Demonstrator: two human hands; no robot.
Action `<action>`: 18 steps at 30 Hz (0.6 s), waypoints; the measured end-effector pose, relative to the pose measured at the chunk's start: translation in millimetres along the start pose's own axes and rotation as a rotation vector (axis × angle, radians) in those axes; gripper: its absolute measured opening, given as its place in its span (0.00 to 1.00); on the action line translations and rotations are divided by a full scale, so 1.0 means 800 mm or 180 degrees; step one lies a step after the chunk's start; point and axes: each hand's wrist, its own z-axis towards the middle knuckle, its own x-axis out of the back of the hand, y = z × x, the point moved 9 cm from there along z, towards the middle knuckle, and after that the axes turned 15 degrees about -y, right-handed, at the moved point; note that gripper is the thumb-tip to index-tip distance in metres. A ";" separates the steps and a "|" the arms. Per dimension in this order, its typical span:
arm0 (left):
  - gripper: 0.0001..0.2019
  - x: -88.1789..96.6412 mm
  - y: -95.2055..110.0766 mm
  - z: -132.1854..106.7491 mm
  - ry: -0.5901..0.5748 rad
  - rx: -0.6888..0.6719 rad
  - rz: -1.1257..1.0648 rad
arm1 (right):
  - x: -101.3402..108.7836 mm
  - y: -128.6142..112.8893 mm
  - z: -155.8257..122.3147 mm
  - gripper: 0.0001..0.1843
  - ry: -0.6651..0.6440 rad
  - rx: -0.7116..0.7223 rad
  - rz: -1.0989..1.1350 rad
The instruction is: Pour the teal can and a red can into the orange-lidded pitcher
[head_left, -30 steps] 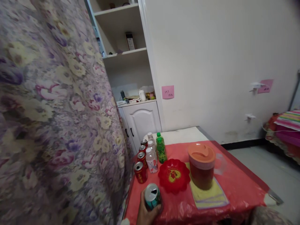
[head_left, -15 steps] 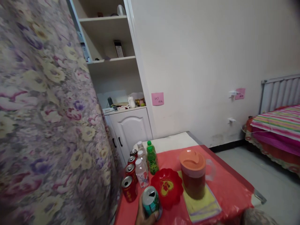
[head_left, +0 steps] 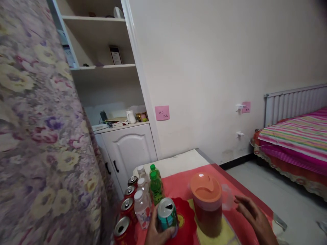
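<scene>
My left hand (head_left: 157,233) is wrapped round an opened teal drink can (head_left: 166,215), held above the red plastic dish (head_left: 186,221) near the table's front edge. My right hand (head_left: 254,219) hovers with fingers spread just right of the clear pitcher (head_left: 207,206), close to its handle without touching it. The pitcher has an orange lid, holds brown liquid and stands on a yellow cloth (head_left: 226,234).
Red cans (head_left: 127,208), clear bottles (head_left: 142,208) and green bottles (head_left: 156,185) line the left side of the red-covered table (head_left: 178,182). A flowered curtain (head_left: 43,146) hangs at left. Behind are a white cabinet (head_left: 127,153) with shelves, and a bed (head_left: 293,143) at right.
The view has swung right and up. My right hand has come into view beside the pitcher. The left hand has lifted the teal can over the red dish.
</scene>
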 end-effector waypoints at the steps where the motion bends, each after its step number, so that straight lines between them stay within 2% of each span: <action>1: 0.50 -0.001 -0.004 0.002 -0.0033 0.0015 0.0042 | 0.001 -0.003 0.009 0.29 0.0048 0.0030 -0.0031; 6: 0.47 -0.003 -0.027 0.003 -0.0033 -0.0042 -0.0079 | -0.007 -0.013 0.038 0.27 0.0092 0.0093 -0.0157; 13: 0.48 -0.017 -0.047 0.002 -0.0217 0.0082 -0.0103 | -0.031 0.006 0.066 0.20 -0.0465 0.0054 -0.0073; 18: 0.45 -0.020 -0.051 0.000 -0.0250 0.0179 0.0230 | -0.051 0.005 0.077 0.28 -0.0731 0.0110 0.0065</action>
